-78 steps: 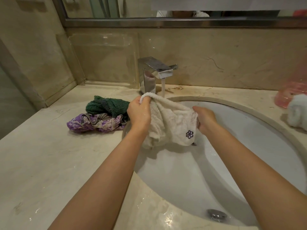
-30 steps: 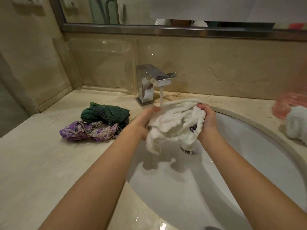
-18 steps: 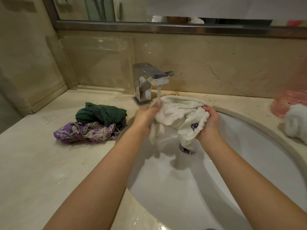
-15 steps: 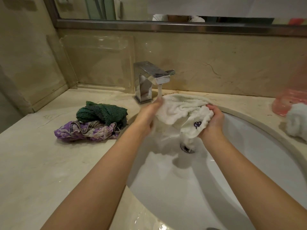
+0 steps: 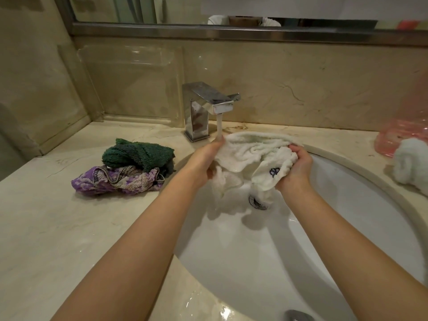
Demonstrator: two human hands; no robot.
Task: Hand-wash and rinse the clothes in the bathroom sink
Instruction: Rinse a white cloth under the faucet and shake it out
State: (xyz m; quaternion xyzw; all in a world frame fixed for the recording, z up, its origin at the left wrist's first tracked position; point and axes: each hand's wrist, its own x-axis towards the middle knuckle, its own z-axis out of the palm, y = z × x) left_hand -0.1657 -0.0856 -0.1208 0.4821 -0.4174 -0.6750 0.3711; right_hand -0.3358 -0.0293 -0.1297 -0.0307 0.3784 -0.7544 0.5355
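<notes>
White terry towel (image 5: pixel 252 154) hangs bunched over the sink (image 5: pixel 347 228), under the running tap (image 5: pixel 208 105); the left hand (image 5: pixel 203 161) grips its left side, fingers curled into the cloth; the right hand (image 5: pixel 294 167) pinches the fold bearing a small dark flower mark; a green cloth (image 5: pixel 139 155) and a purple cloth (image 5: pixel 115 181) lie heaped on the table (image 5: pixel 46 228), left of the basin.

One head-worn wide-angle camera looks forward and down, close over the sink (image 5: pixel 347 228) (no second view).
</notes>
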